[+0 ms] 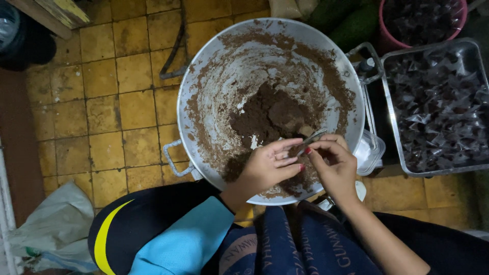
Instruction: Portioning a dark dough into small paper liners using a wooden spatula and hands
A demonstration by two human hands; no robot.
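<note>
Over a large metal basin [204, 66] smeared with brown paste [270, 114], a metal spoon [310, 138] is pinched in the right hand [333, 165]. The left hand [270, 165], half curled and empty, touches its tip; paste is best scraped off steadily above the basin.

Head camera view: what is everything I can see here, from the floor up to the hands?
Basin: one, silvery metal, centre, on the floor.
Brown paste: one mound, dark brown, inside the basin.
Spoon: one, metal, over the paste.
Tray: one, metal, right, filled with small dark clear-wrapped packets.
Bucket: one, pink, top right.
Plastic bag: one, pale, bottom left.
Floor tiles: many, yellow.
Left hand: one, touching the spoon's bowl.
Right hand: one, gripping the spoon.
</note>
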